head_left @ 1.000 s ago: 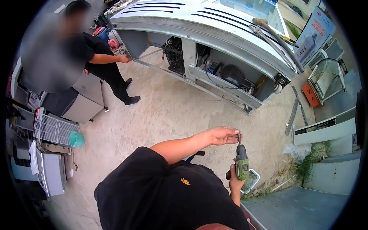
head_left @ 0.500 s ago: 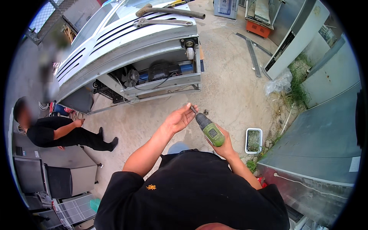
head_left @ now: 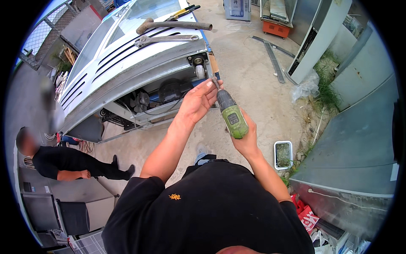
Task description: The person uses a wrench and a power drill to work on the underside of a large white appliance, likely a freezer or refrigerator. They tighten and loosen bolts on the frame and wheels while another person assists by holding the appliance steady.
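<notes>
My right hand (head_left: 247, 134) is wrapped round the grip of a green and black cordless drill (head_left: 235, 120), which points away from me. At the front of its dark chuck is a short dark bit (head_left: 215, 83). The thumb and fingers of my left hand (head_left: 198, 101) are closed on this bit, whose exact kind is too small to tell. Just beyond the bit stands a white appliance (head_left: 127, 53) with slotted panels and an open lower frame. At its near corner is a caster wheel (head_left: 199, 71), close to my left fingertips.
On the appliance lie a hammer (head_left: 177, 26), an adjustable wrench (head_left: 167, 39) and yellow-handled pliers (head_left: 184, 12). A person in black (head_left: 72, 161) is at the left. A white tub (head_left: 275, 156), metal strips (head_left: 274, 61) and a plastic bag (head_left: 305, 86) lie on the right.
Both my hands and the drill have moved forward, nearer the appliance's caster corner. A foot of mine now shows below them. The person at the left has lowered an arm.
</notes>
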A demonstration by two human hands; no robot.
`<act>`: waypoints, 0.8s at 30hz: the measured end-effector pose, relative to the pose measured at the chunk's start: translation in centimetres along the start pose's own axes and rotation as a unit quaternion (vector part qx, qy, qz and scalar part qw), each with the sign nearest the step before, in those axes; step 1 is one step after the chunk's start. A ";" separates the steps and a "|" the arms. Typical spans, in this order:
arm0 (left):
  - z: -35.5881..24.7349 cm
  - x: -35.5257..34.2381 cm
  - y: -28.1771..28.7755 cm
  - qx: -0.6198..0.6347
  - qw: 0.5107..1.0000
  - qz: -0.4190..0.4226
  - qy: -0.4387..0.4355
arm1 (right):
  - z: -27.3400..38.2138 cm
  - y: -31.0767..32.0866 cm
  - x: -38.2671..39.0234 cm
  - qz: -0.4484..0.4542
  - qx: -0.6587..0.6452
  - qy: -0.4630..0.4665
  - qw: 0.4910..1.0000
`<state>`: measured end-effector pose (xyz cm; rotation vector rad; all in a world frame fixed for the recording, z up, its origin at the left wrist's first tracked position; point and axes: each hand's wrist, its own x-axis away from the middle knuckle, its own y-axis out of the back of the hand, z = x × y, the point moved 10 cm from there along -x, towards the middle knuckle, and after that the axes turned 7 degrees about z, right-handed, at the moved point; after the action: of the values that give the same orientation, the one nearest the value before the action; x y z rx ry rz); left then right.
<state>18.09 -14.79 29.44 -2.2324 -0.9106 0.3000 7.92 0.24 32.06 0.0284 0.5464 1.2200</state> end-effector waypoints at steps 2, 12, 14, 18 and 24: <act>-1.0 -0.6 0.0 -0.021 1.000 -0.006 -0.010 | -0.6 -0.5 -1.4 -0.008 -0.003 -0.015 1.000; -4.3 -2.4 1.2 -0.100 0.995 0.005 -0.032 | -0.9 -2.9 -5.9 -0.046 0.004 -0.005 0.999; -4.3 -2.8 1.8 -0.113 0.993 0.002 -0.024 | -1.4 -3.3 -6.2 -0.042 -0.006 -0.016 0.999; -4.7 -3.2 1.8 -0.126 0.992 0.003 -0.019 | -1.2 -3.6 -6.2 -0.053 -0.009 -0.010 0.998; -5.1 -3.5 1.9 -0.139 0.990 -0.001 -0.015 | -0.4 -3.3 -7.0 -0.061 0.018 -0.017 0.998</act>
<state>18.78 -20.80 31.68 -2.4857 -1.0243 0.2171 9.04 -7.30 33.41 0.0447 0.5332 1.0897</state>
